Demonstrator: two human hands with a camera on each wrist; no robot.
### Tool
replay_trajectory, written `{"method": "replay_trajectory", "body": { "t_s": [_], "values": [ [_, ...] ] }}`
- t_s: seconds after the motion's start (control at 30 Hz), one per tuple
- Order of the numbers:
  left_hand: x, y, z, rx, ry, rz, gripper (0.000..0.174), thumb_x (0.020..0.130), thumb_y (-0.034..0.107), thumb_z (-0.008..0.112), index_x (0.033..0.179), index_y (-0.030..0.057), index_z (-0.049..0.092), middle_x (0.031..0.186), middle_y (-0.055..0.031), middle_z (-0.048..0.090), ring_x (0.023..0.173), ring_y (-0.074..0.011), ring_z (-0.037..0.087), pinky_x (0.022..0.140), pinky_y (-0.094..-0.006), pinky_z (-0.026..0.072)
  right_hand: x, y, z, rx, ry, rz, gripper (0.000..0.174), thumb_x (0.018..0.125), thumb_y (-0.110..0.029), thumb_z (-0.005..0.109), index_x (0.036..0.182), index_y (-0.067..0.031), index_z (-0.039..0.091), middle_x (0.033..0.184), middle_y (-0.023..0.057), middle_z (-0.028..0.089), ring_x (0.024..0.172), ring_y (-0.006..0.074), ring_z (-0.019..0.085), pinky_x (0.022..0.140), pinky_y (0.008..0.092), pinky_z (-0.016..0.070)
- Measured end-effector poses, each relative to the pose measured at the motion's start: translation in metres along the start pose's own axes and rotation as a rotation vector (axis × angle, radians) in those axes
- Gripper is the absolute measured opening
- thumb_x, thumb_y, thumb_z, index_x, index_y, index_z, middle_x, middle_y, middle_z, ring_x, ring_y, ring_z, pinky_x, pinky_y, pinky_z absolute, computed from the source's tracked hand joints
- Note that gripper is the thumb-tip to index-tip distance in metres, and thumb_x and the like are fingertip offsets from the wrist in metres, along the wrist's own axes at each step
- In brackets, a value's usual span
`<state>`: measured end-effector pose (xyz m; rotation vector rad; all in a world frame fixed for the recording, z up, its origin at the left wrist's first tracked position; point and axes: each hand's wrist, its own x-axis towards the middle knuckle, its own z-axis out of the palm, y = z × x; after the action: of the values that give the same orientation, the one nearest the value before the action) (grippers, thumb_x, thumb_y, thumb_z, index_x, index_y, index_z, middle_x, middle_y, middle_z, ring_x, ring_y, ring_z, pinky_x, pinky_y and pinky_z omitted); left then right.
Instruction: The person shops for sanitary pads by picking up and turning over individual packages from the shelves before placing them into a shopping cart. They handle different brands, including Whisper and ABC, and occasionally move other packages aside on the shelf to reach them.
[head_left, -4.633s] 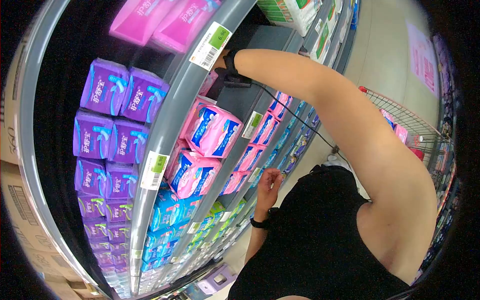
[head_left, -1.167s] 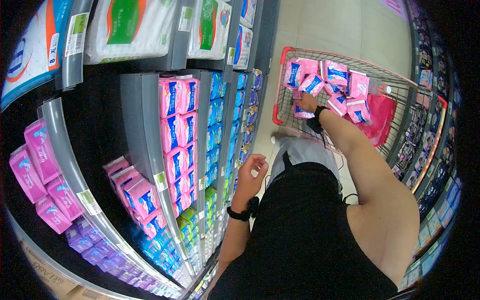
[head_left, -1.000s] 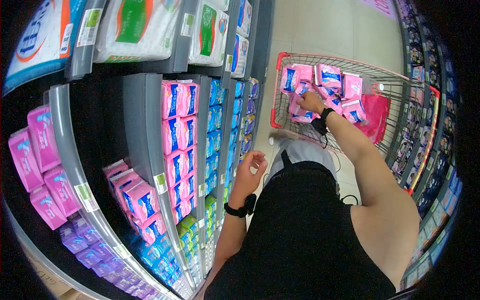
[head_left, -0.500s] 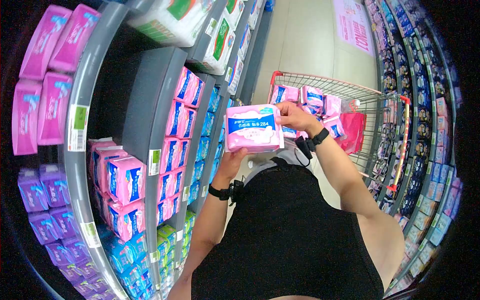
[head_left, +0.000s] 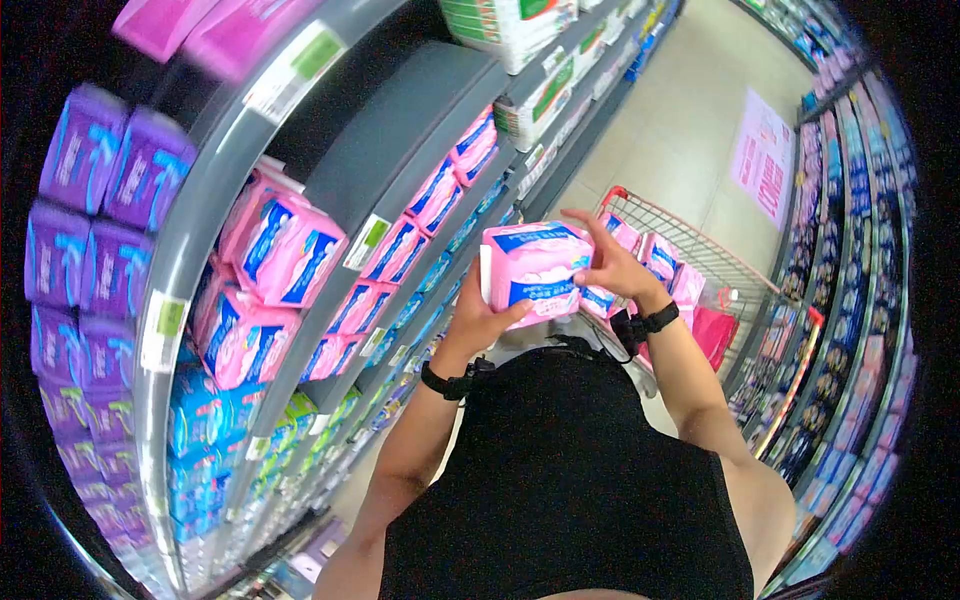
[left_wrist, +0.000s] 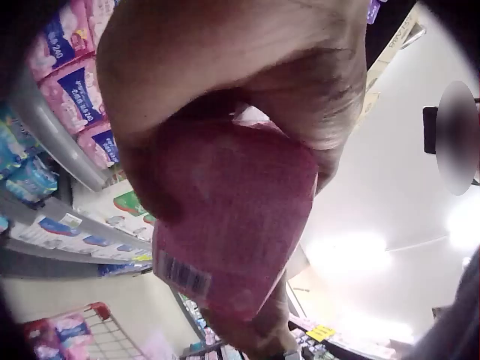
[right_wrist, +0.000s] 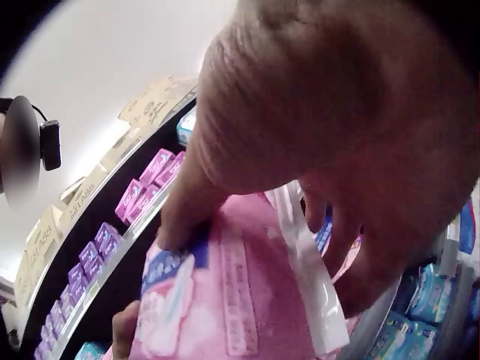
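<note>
A pink and blue pack (head_left: 535, 270) is held between both hands in front of the chest. The left hand (head_left: 478, 315) grips its lower left side, thumb on the front. On its right side, the right hand (head_left: 612, 265) pinches the pack with thumb and fingers. In the left wrist view the left hand (left_wrist: 240, 67) wraps round the pack (left_wrist: 232, 202), whose barcode end shows. The right wrist view shows the right hand (right_wrist: 322, 112) over the pack (right_wrist: 247, 292) beside its white sealed flap.
Shelves at the left hold pink packs (head_left: 285, 250), purple packs (head_left: 85, 150) and blue packs (head_left: 210, 410). A red-rimmed cart (head_left: 690, 245) with similar pink packs stands beyond the right hand. More shelves (head_left: 850, 300) line the right side of the aisle.
The right hand has lifted a pack out of the cart and brought it to the left hand, which now grips it too. The pack has tilted, and the view has turned toward the left shelf.
</note>
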<state>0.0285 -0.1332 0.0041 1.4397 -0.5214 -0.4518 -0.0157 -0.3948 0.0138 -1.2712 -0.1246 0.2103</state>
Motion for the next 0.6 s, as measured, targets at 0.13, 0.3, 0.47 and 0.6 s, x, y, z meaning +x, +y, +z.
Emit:
{"method": "replay_trajectory", "body": {
  "t_s": [0.13,0.3,0.47,0.6],
  "values": [
    [-0.013,0.005,0.004,-0.022,0.052,0.062,0.096,0.076,0.021,0.088,0.15,0.0004,0.031,0.143,-0.0151,0.049,0.133,-0.0249,0.049,0.111,-0.0408,0.04,0.014,0.015,-0.005,-0.101,-0.195,0.1,0.109,0.071,-0.017,0.091,0.156,-0.0035,0.024,0.149,0.0088,0.047,0.135,0.0182,0.045,0.115,0.036,0.0352],
    [-0.031,0.003,-0.002,-0.246,0.19,0.147,0.076,0.092,0.021,0.073,0.151,-0.0002,0.029,0.145,-0.0137,0.048,0.133,-0.0254,0.048,0.113,-0.04,0.0371,0.064,-0.022,-0.006,-0.262,-0.226,-0.024,0.108,0.073,-0.016,0.09,0.157,-0.0039,0.023,0.145,0.0094,0.05,0.133,0.0189,0.046,0.114,0.0373,0.0379],
    [-0.059,0.005,-0.017,-0.163,0.324,-0.027,0.024,0.103,0.02,0.054,0.124,0.0082,0.052,0.111,-0.0046,0.059,0.096,-0.014,0.059,0.084,-0.0297,0.0473,0.128,-0.095,0.024,-0.242,-0.144,-0.284,0.098,0.079,-0.013,0.085,0.156,-0.004,0.025,0.139,0.0098,0.054,0.125,0.0187,0.053,0.107,0.0368,0.0455],
    [-0.086,-0.001,-0.022,-0.168,0.294,-0.074,0.017,0.1,0.009,0.059,0.117,0.0063,0.054,0.108,-0.0013,0.056,0.099,-0.01,0.056,0.084,-0.0278,0.0461,0.193,-0.122,0.046,-0.234,-0.084,-0.374,0.087,0.084,-0.014,0.082,0.152,-0.0018,0.029,0.135,0.0108,0.056,0.122,0.017,0.056,0.103,0.0336,0.0483]
  ]
}}
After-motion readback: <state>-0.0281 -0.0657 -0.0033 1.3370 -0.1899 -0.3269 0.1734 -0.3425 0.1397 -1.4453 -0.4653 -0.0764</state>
